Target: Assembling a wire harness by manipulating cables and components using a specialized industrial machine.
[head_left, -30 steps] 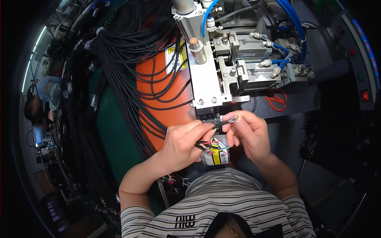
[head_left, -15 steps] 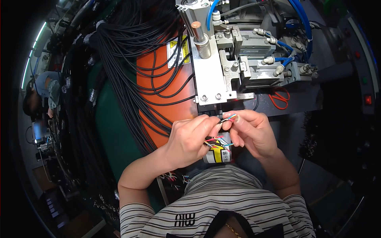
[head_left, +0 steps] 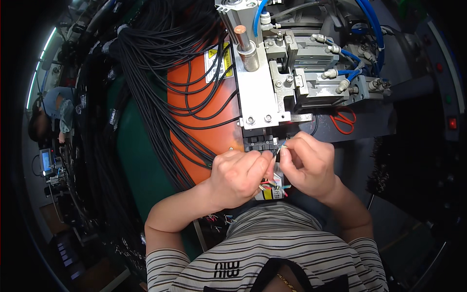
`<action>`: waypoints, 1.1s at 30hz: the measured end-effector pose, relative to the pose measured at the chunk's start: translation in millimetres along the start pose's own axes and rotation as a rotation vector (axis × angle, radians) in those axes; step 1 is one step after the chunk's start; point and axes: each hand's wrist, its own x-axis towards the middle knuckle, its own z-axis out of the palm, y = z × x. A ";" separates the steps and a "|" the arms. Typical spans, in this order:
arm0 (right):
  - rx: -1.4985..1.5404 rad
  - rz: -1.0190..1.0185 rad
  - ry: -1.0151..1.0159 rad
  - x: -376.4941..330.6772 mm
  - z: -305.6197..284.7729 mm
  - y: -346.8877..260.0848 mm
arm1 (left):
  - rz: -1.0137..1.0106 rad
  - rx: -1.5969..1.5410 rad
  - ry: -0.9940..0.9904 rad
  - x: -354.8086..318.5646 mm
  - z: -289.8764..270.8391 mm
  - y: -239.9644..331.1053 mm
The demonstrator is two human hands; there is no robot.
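Observation:
My left hand (head_left: 239, 177) is closed around black cables, whose bodies are mostly hidden in the fist. Loose thin coloured wires (head_left: 275, 186), red, green, white and blue among them, poke out below its fingers. Thumb and forefinger of my right hand (head_left: 310, 164) pinch the tip of a light wire bundle (head_left: 279, 148) that rises from the left fingertips. Both hands hang close together in front of a small black slotted block (head_left: 260, 145) at the machine's near edge. Beneath them shows a white and yellow label (head_left: 270, 194).
Beyond my hands stands a metal pneumatic machine (head_left: 255, 92) with blue air hoses (head_left: 378, 34). Many black cables (head_left: 146, 92) drape over an orange board (head_left: 214, 136) at the left. Red-handled scissors (head_left: 343, 121) lie right of the machine. A person (head_left: 58, 109) is at the far left.
My left hand has shifted slightly right and down. My right hand has turned, its fingers curling tighter on the wire tips. The black slotted block is more exposed now.

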 end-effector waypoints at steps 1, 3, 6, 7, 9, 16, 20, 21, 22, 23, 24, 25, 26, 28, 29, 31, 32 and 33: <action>0.001 0.001 -0.001 0.7 0.1 0.7 | -0.002 0.000 0.000 -0.9 0.5 -1.4; -0.123 0.039 -0.070 2.9 0.3 3.6 | -0.024 0.040 -0.001 3.6 -2.0 -5.4; -0.149 0.068 -0.104 2.1 0.8 5.0 | -0.067 0.057 -0.052 -0.7 -3.6 -6.1; -0.115 0.076 -0.102 1.6 1.0 5.4 | -0.067 0.049 -0.057 -0.5 -3.8 -5.9; -0.081 0.084 -0.099 1.1 2.2 5.8 | -0.065 0.034 -0.066 0.3 -4.2 -5.9; -0.196 0.005 -0.073 1.1 5.3 5.3 | 0.004 0.075 -0.135 3.3 -8.1 -8.4; -0.244 -0.052 -0.097 3.0 2.9 3.2 | 0.073 0.150 -0.200 6.1 -11.0 -6.0; -0.244 -0.051 -0.097 3.2 2.7 2.9 | 0.090 0.176 -0.213 6.5 -11.1 -5.2; -0.244 -0.052 -0.098 3.2 2.6 2.6 | 0.091 0.176 -0.213 6.8 -11.2 -4.0; -0.244 -0.055 -0.100 3.1 2.2 2.1 | 0.076 0.178 -0.212 7.2 -11.3 -1.9; -0.243 -0.056 -0.102 3.0 2.0 1.8 | 0.062 0.179 -0.211 7.5 -11.2 -0.1; -0.243 -0.056 -0.102 2.6 2.1 2.1 | 0.047 0.181 -0.210 7.8 -11.2 0.5; -0.224 -0.047 -0.094 1.8 2.4 2.8 | 0.047 0.181 -0.210 7.3 -10.9 -0.2; -0.186 -0.027 -0.078 0.2 3.8 4.2 | 0.063 0.176 -0.199 4.6 -9.8 -3.7; -0.186 -0.026 -0.078 -0.5 4.8 4.4 | 0.070 0.174 -0.193 4.0 -9.6 -4.8; -0.172 -0.013 -0.036 -2.1 7.0 4.2 | 0.069 0.172 -0.188 4.4 -9.4 -5.2; -0.166 -0.006 -0.015 -2.3 7.9 4.1 | 0.068 0.170 -0.182 4.6 -9.4 -5.2; -0.165 -0.006 -0.015 -2.4 8.7 3.8 | 0.067 0.168 -0.176 4.7 -9.3 -5.1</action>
